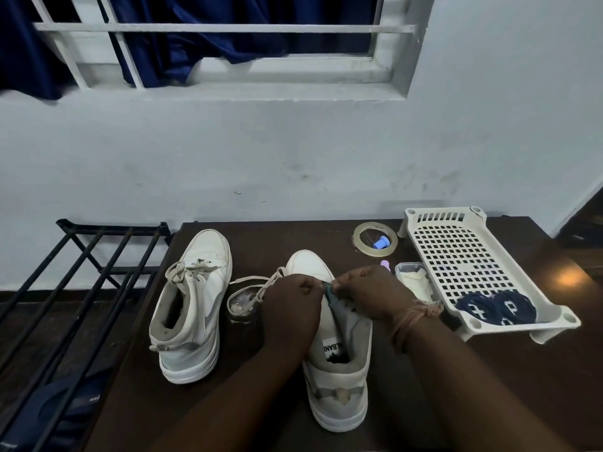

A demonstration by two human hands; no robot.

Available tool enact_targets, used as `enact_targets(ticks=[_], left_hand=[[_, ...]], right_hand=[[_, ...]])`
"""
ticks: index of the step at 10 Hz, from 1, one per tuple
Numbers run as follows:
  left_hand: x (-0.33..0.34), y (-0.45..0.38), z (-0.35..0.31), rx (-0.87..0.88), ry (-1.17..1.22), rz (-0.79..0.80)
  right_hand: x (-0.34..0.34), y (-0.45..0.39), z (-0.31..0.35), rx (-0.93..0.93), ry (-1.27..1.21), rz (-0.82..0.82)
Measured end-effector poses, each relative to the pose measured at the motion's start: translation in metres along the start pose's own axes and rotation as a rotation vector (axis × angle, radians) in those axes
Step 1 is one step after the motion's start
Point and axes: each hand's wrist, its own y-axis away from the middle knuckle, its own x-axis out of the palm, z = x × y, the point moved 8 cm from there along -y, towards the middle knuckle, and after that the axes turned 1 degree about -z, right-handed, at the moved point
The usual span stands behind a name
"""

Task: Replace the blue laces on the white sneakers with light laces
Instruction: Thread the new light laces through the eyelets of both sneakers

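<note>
Both forearms reach in from the near edge toward the right sneaker, which stands on the dark desk with its toe pointing away and serves as landmark. Left of it, just apart, stands the left sneaker, already threaded with a light lace. Right of the right sneaker and beyond the wrist sits a white perforated tray, holding two coiled blue laces at its near end. Over the right sneaker's tongue, the left hand has its fingers curled closed, seemingly on the light lace that runs out from under it toward the far left; the exact grip is hidden. Beside it, the right hand pinches the upper edge of the tongue. Beyond the right sneaker's toe, to the right, lies a roll of clear tape with a small blue cap inside its ring.
</note>
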Motion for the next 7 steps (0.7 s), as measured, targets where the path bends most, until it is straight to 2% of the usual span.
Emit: enact_targets(ticks=[2, 3, 4, 5, 6, 7], left_hand=[[-0.001, -0.002, 0.009, -0.081, -0.016, 0.02], [-0.004, -0.003, 0.003, -0.016, -0.086, -0.006], [-0.003, -0.002, -0.008, 0.115, -0.178, 0.014], [-0.004, -0.003, -0.011, 0.108, -0.194, 0.079], [-0.017, -0.003, -0.011, 0.12, -0.211, 0.038], [-0.038, -0.002, -0.005, 0.076, -0.285, -0.021]], right_hand=[[-0.001, -0.002, 0.004, -0.031, 0.052, 0.022], [0.001, -0.012, -0.005, -0.009, 0.035, 0.02], [0.002, -0.016, -0.018, 0.066, -0.083, 0.016], [0.012, -0.017, -0.022, 0.136, -0.202, 0.059], [0.006, -0.015, -0.013, 0.093, -0.242, 0.005], [-0.027, -0.018, 0.004, -0.025, -0.645, -0.287]])
